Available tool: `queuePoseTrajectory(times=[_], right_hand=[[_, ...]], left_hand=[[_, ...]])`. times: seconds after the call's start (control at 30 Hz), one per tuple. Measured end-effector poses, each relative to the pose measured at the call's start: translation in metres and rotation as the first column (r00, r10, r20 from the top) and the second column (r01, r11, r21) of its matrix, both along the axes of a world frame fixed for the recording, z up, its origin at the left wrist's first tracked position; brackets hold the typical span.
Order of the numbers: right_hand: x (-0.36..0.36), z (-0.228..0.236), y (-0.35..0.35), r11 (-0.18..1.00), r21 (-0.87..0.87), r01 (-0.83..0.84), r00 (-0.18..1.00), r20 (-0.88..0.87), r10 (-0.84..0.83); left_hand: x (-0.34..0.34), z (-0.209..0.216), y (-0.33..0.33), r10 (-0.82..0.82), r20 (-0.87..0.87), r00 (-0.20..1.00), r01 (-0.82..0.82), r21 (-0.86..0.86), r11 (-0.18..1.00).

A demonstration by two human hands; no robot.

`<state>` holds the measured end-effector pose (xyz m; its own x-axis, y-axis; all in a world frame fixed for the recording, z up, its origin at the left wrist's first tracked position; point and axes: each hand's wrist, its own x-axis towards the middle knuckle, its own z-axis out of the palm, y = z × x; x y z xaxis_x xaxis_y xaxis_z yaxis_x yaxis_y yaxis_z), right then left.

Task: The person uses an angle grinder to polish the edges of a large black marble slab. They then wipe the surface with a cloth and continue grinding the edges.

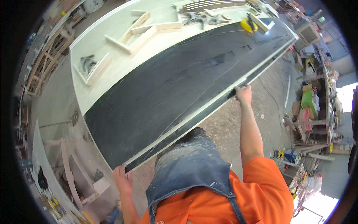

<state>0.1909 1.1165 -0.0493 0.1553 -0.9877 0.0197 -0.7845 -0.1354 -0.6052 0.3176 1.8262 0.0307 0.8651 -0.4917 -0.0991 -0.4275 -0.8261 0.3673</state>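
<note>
A large black slab (167, 86) with thin white veins lies on the pale worktable. Along its near edge runs a long narrow black strip (194, 125) with pale edges, slanting from lower left to upper right. My left hand (123, 180) is closed around the strip's lower-left end. Farther along, my right hand (244, 94) grips the strip's near edge with its fingers bent over it. The undersides of the strip and the hidden fingertips cannot be made out.
Pale angled wooden frames (138, 39) and spring clamps (195, 18) lie on the worktable's (112, 71) far side. A yellow-and-black tool (247, 24) rests near the slab's far right. Cluttered shelves (309, 100) stand on the right; wooden framing (69, 171) is at lower left.
</note>
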Motion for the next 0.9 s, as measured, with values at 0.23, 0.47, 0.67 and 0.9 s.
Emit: queuePoseTrajectory(times=[0.23,0.47,0.67,0.9], right_hand=[[0.002,0.022,0.024,0.969,0.241,-0.063,0.973,0.231,0.006],[0.01,0.02,0.033,0.945,0.309,-0.103,0.942,0.335,-0.007],[-0.005,0.028,0.033,0.969,0.235,-0.078,0.994,-0.061,0.095],[0.028,0.033,0.042,0.958,0.255,-0.135,0.95,0.309,0.051]], left_hand=[[-0.014,-0.006,0.014,0.228,0.129,0.965,-0.227,-0.022,0.974],[-0.016,-0.027,0.046,0.371,0.127,0.92,-0.365,-0.067,0.929],[-0.011,-0.032,0.04,0.268,0.225,0.937,-0.266,-0.04,0.963],[0.001,-0.078,0.088,0.252,0.273,0.929,-0.281,0.074,0.957]])
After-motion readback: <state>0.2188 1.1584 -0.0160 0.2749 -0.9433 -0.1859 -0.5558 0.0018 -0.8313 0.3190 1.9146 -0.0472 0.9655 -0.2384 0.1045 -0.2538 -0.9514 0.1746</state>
